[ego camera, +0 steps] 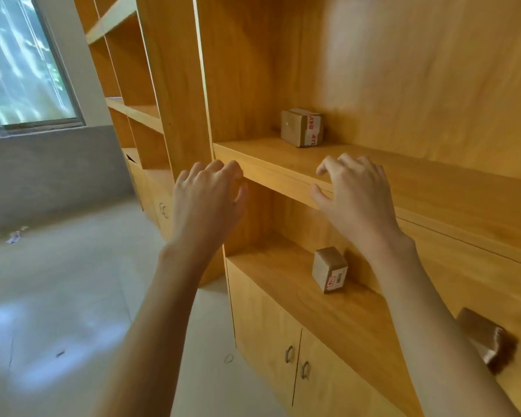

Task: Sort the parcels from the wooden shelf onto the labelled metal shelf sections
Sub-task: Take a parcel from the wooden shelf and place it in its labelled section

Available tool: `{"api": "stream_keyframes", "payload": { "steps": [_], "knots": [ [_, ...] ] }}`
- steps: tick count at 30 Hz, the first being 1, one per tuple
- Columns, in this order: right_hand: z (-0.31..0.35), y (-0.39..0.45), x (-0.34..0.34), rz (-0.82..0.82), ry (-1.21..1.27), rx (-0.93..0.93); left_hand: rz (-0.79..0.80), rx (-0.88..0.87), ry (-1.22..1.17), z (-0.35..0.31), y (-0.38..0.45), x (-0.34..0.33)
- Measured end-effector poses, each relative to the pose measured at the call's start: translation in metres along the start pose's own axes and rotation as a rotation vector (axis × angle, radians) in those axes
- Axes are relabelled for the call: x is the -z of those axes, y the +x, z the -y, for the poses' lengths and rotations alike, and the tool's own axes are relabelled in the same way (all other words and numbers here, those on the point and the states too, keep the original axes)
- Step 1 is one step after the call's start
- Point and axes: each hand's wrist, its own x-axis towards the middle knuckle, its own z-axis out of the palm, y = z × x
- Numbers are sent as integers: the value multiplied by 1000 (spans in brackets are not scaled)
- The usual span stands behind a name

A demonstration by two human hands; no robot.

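Your grip is empty on both sides: your left hand [206,194] and right hand [354,191] hang with fingers loosely curled and spread in front of the wooden shelf [403,182], touching no parcel. One taped parcel [301,127] sits at 12 o'clock on the upper board, just beyond your right fingertips with the board's front edge between; a second labelled parcel [329,269] rests on the lower board at 5 o'clock, beside your right forearm, which crosses in front of that board. A third, blurred parcel [487,338] lies at 4 o'clock behind that forearm, above the cabinet doors [283,335].
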Motion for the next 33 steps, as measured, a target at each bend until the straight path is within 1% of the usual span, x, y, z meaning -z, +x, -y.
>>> {"api": "stream_keyframes", "payload": {
  "steps": [4,7,12,20,24,29,33],
  "knots": [
    [19,42,-29,-12,-51,-85,26,-59,-77,43,52,-38],
    [22,70,-50,-22,-97,-130,41,-84,-153,61,84,-71],
    [12,114,-86,-45,-143,-195,71,-134,-237,75,131,-126],
    [-22,194,-132,-83,-161,-238,31,-212,-235,83,212,-198],
    [-34,236,-152,-128,-156,-259,16,-229,-255,89,250,-227],
    [-45,264,-179,-45,-159,-300,-11,-245,-285,91,288,-267],
    [-46,280,-176,34,-153,-362,-36,-281,-343,86,314,-291]
  ]
}}
